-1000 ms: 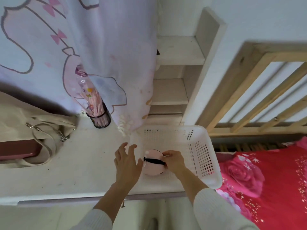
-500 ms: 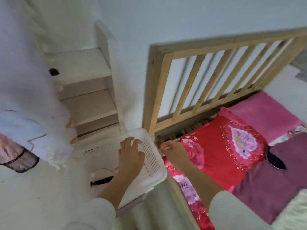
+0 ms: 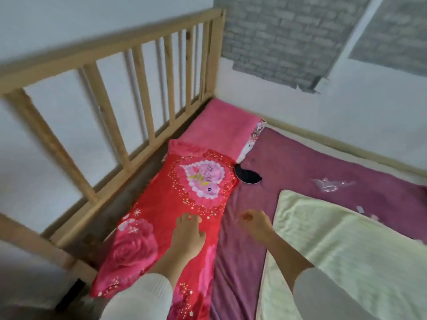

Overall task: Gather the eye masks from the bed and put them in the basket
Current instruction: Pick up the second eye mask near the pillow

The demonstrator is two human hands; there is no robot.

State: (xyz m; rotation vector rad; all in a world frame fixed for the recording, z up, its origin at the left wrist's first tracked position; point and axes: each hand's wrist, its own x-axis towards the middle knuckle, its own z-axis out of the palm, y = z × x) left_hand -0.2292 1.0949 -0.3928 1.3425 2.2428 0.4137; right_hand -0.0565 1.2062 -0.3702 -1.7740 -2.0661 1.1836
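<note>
- Firstly, what I cannot read: the whole frame is smeared by motion; the basket is outside the view; both forearms are cut off at the bottom edge, white sleeves only part shown.
- Eye mask [image 3: 247, 176]: one dark item, black, lying flat on the purple sheet [image 3: 300, 162] just beside the corner of the red floral pillow [image 3: 175, 204]; its left end sits against or slightly under the pillow edge, I cannot tell which; strap not made out.
- Small pale scraps [image 3: 330, 184] on the purple sheet, further right; too blurred for me to identify.
- Left hand [image 3: 188, 235]: over the red floral pillow, fingers loosely curled and a little spread; holds nothing; whether it rests on the fabric or hangs above it I cannot tell.
- Right hand [image 3: 255, 224]: over the purple sheet, near the edge of the pale green blanket [image 3: 346, 250]; fingers curled in toward the palm, half closed; I see nothing in it; well short of the eye mask.
- Pink pillow [image 3: 221, 125]: beyond the red one, in the corner by the wooden slatted rail [image 3: 138, 88]; a patterned strip along its right side, detail unreadable.
- Grey brick-pattern panel [image 3: 288, 31] on the wall above the corner; lower edge ragged.
</note>
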